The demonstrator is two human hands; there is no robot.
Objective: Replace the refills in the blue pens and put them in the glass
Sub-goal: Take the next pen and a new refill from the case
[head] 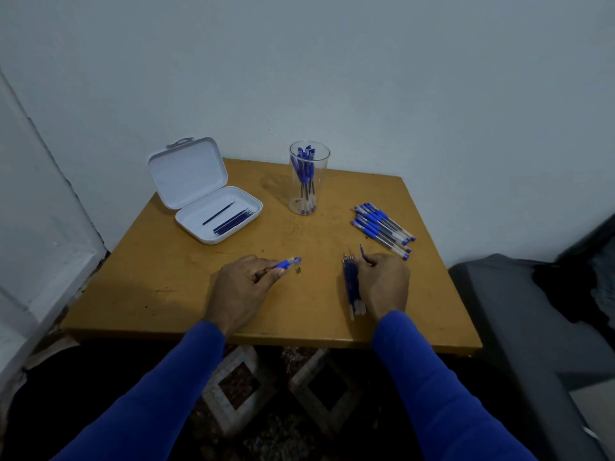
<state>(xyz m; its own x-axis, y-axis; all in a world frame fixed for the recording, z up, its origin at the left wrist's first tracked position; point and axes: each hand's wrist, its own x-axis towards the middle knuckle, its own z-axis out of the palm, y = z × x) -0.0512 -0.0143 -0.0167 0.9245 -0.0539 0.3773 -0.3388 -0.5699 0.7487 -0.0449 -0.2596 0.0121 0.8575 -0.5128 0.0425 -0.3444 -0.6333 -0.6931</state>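
Two hands work: the left hand (244, 284) grips a blue-gripped clear pen barrel (287, 263), mostly hidden, pointing up-right; the right hand (382, 281) pinches a thin blue refill (362, 252), mostly hidden.

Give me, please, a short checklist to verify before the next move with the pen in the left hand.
1. Left hand grips the pen barrel: ok.
2. Old refill out of that barrel: cannot tell.
3. Right hand free to fetch a new refill: not ok, it pinches a small blue part beside the used refills.
4. New refills in the open white case: ok.
5. Small tip piece on the table: ok.
6. Glass upright: ok.
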